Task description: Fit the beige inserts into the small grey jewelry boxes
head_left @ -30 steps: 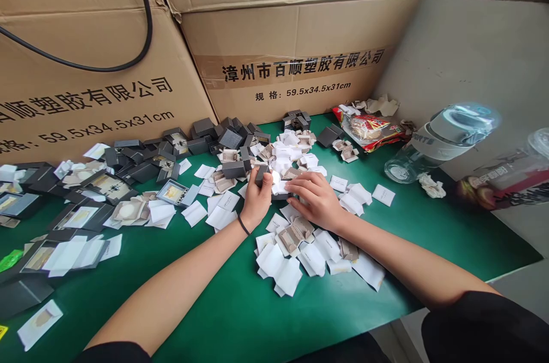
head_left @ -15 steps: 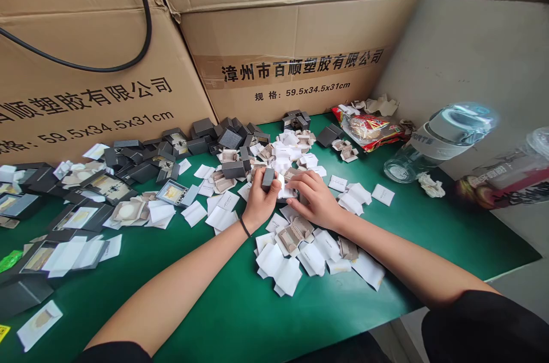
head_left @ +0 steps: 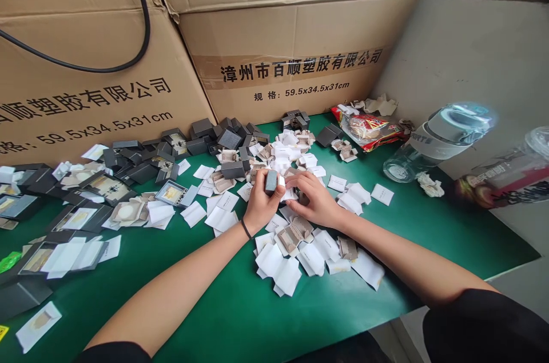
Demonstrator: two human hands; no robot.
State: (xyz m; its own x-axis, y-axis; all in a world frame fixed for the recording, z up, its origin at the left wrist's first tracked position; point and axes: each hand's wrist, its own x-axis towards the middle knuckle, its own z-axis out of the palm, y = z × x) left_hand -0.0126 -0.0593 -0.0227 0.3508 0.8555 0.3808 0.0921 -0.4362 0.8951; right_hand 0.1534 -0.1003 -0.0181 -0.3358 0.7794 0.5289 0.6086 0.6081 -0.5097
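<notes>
My left hand (head_left: 262,200) is closed around a small dark grey box (head_left: 271,181), held upright just above the littered table. A white piece (head_left: 281,181) shows at the box's right side, against the left thumb. From the right, the bent fingers of my right hand (head_left: 312,196) meet this white piece, and the right thumb lies lower, close to the left hand. How firmly the right fingers grip it is partly hidden. Around both hands lie folded white papers (head_left: 223,217) and opened grey-brown card inserts (head_left: 290,239).
Many dark boxes (head_left: 148,171) lie in a heap at the left and back of the green table (head_left: 214,317). Large cardboard cartons (head_left: 295,37) stand behind. At the right are a red snack bag (head_left: 371,133), a clear bottle (head_left: 433,143) and a second bottle (head_left: 510,177).
The dark box has turned slightly in my left hand, so more of its face shows. My right fingers have shifted a little toward the white piece; the rest stays put.
</notes>
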